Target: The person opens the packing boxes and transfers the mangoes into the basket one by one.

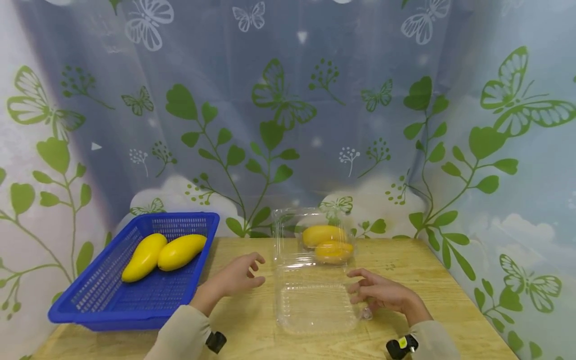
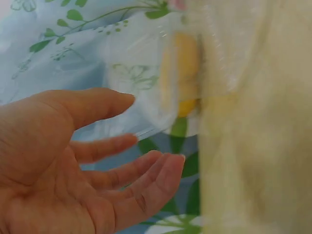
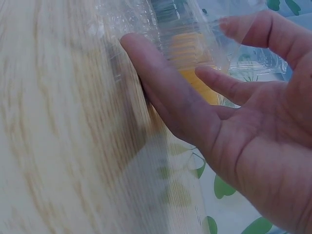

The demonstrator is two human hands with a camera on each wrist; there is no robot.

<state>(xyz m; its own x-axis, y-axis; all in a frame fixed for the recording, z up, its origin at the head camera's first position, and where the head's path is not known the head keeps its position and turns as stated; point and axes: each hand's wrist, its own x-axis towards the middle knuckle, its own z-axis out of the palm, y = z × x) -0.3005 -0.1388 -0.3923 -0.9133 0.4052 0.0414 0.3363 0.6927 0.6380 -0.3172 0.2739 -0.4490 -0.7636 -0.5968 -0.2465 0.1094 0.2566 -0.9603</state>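
A clear plastic clamshell box [image 1: 317,310] stands on the table with its lid [image 1: 288,235] raised at the back. To its left is my left hand [image 1: 238,275], fingers apart and loosely bent, holding nothing. On the other side my right hand [image 1: 384,292] has its fingertips by the box's right rim; whether they touch it I cannot tell. Through the raised lid two yellow mangoes [image 1: 321,235] show behind the box, and orange-yellow fruit [image 3: 187,46] appears past the right fingers. A small clear thing [image 1: 366,313] lies below the right hand, too blurred to name.
At the left stands a blue plastic basket [image 1: 112,317] holding two yellow mangoes [image 1: 182,252]. The wooden table [image 1: 405,260] meets a patterned curtain [image 1: 234,150] at the back, with more curtain along both sides.
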